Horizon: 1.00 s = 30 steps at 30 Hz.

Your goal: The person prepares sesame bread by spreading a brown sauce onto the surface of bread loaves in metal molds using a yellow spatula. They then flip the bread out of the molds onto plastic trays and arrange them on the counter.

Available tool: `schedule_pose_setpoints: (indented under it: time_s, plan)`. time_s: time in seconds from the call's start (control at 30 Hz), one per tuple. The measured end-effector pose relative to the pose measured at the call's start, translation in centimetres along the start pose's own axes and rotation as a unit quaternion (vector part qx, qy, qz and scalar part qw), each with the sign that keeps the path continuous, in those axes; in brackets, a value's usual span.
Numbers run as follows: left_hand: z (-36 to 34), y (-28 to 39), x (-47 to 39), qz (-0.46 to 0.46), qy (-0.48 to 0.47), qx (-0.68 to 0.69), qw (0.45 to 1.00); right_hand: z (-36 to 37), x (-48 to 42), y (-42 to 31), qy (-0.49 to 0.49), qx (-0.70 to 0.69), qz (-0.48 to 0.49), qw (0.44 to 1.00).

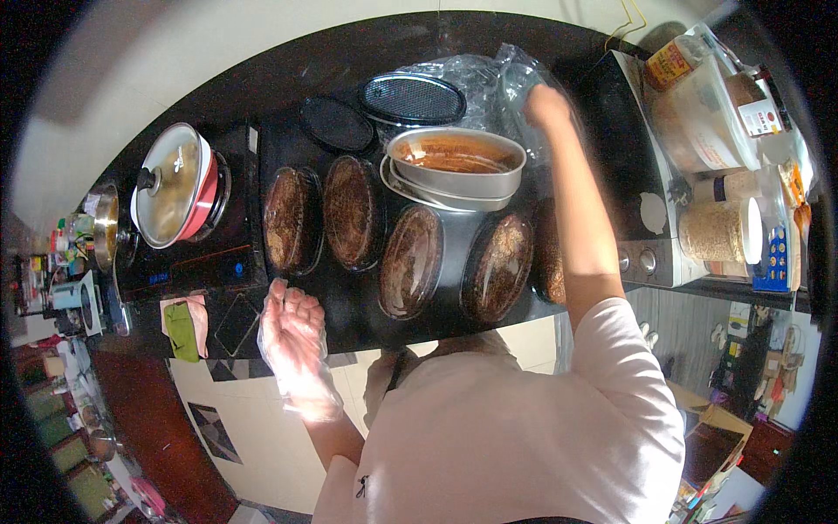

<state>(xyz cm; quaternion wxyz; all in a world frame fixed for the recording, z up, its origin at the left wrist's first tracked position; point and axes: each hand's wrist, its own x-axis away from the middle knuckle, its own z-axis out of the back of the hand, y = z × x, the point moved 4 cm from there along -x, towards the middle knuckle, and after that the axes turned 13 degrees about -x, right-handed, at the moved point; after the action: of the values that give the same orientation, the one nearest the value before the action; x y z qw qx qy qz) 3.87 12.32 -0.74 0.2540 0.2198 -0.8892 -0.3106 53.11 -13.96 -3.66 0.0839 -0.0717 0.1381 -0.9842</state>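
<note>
My left hand [298, 327], in a clear disposable plastic glove, is palm up over the counter's front edge with its fingers loosely bent and nothing in them. My bare right hand [546, 108] is at the back right, its fingers closed on a crumpled clear plastic bag [520, 72]. Left of that arm sits an oval metal pan [458, 177] with brown residue inside, resting tilted on another pan. In front stand several clear-lidded oval containers holding dark brown food, among them one container [411, 262] and another [501, 265]; my right forearm partly hides the rightmost [548, 252].
Black oval trays [414, 98] lie behind the pans. At left, a red pot [204, 190] with a glass lid stands on a cooktop [196, 268]. Green and pink cloths [183, 327] hang at the counter edge. A microwave oven [645, 255] at right bears jars and tubs.
</note>
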Motion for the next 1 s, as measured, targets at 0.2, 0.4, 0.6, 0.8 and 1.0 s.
schedule_pose_setpoints:
  time_s: [0.2,0.4,0.6,0.8,1.0]
  plan:
    - [-0.9,-0.6,-0.7,0.008,-0.059,-0.003,0.998,6.1,2.3,1.3,0.124,-0.097,0.007,0.987]
    - [-1.4,-1.9,-2.9,0.059,-0.050,-0.021,0.997,11.6,15.6,9.5,0.306,-0.415,0.001,0.857]
    - [-4.6,-3.8,-5.3,0.105,-0.120,-0.031,0.987,7.0,29.3,17.8,0.159,-0.747,-0.157,0.627]
    - [-7.3,-6.8,-6.9,0.179,-0.201,-0.035,0.962,-0.1,35.8,20.1,0.150,-0.757,-0.221,0.596]
    - [-7.1,-8.3,-6.9,0.204,-0.246,-0.034,0.947,-4.6,32.4,20.1,0.175,-0.793,-0.147,0.565]
